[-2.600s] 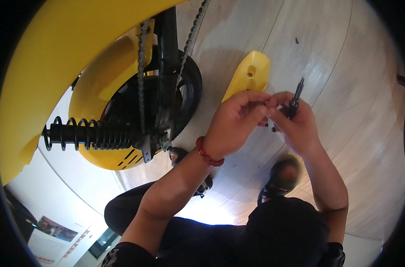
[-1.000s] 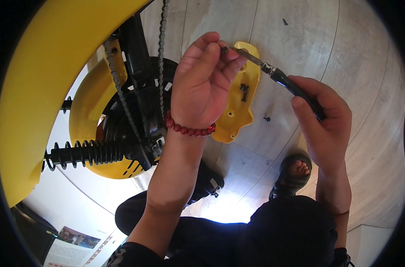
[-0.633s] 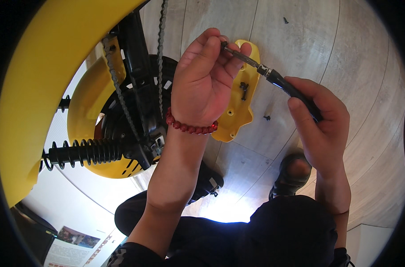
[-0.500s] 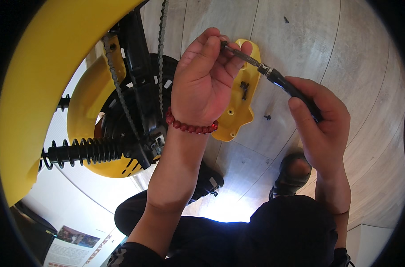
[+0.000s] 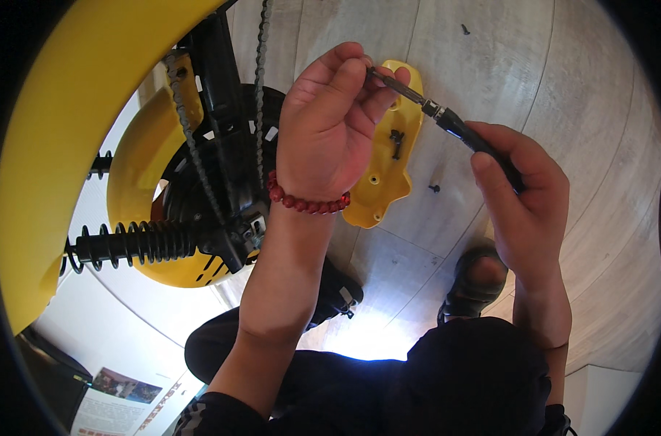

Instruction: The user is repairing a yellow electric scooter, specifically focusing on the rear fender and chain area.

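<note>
My right hand is wrapped round the black handle of a screwdriver, whose shaft points up and left. At its tip, the thumb and fingers of my left hand pinch a small dark screw, mostly hidden by the fingertips. A red bead bracelet circles my left wrist. Below and behind the left hand, a yellow plastic cover lies hollow side up on the floor. Several black screws rest inside it.
Left of my hands stands a yellow and black machine with a chain, a coil spring and a large yellow panel. Loose screws lie on the wooden floor, one beside the cover, another farther off. A printed sheet is at lower left.
The screw's dark head showed more clearly at the screwdriver tip before; now the left fingertips cover more of it. Both hands have otherwise barely moved, and the whole view has shifted slightly.
</note>
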A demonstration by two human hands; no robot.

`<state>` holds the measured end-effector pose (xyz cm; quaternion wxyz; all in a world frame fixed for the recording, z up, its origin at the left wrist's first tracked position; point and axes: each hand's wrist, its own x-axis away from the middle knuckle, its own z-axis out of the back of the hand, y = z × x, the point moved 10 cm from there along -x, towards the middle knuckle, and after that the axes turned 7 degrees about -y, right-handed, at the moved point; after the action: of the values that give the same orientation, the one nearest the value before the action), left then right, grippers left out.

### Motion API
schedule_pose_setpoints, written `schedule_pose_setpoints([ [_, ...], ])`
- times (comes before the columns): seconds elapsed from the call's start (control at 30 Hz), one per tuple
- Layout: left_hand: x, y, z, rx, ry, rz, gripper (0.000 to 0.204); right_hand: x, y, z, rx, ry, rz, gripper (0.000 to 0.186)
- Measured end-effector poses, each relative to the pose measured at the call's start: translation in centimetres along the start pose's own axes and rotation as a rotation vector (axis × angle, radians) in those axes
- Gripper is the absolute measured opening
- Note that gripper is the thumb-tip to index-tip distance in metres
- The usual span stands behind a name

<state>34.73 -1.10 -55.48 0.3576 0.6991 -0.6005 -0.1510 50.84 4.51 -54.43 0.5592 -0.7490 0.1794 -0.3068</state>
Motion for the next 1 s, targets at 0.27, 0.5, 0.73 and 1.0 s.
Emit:
schedule_pose_setpoints([
  [0.27,0.2,1.1,-0.1,-0.136,0.046,-0.007,0.018,-0.1,1.3,-1.0,-0.196,-0.034,-0.167,0.021],
  [0.5,1.4,2.6,-0.3,-0.042,0.078,-0.066,0.019,-0.8,0.7,-2.6,-0.257,-0.084,-0.131,0.022],
  [0.73,2.6,4.7,-1.2,-0.042,0.129,-0.137,0.022,-1.8,-1.6,-4.1,-0.156,-0.163,0.046,0.022],
  [1.0,3.0,5.0,-2.2,0.046,0.073,-0.181,0.023,-1.7,-3.4,-4.7,-0.076,-0.168,0.208,0.021],
])
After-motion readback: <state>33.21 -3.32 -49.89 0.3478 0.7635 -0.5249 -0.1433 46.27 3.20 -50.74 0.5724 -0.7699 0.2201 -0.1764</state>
